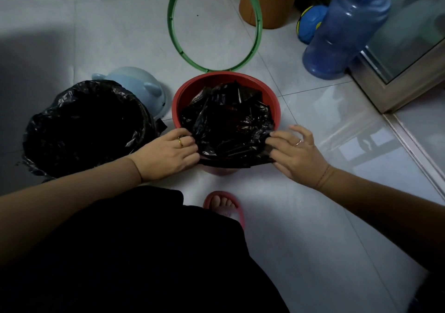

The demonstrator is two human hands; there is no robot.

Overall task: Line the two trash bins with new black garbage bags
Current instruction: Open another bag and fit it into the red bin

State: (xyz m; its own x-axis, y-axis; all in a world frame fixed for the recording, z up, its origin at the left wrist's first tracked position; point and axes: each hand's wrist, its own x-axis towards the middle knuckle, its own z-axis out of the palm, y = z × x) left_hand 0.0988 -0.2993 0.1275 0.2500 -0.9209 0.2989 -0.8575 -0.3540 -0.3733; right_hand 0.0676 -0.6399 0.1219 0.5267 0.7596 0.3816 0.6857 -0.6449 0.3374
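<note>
A red bin (190, 88) stands on the floor in front of me with a crumpled black garbage bag (228, 122) lying in its mouth. The bag's near edge is folded over the bin's near rim. My left hand (168, 153) grips that edge at the left side of the rim. My right hand (293, 151) pinches the edge at the right side. To the left stands a second bin (86, 127) with a black bag spread over its rim.
A green ring (257, 23) lies on the tiles beyond the red bin. A pale blue lid (142, 81) sits behind the left bin. A large blue water bottle (346, 30), a ball (310, 21), an orange container (272, 6) and a metal door frame (397, 95) are at the right. My sandalled foot (224, 206) is near.
</note>
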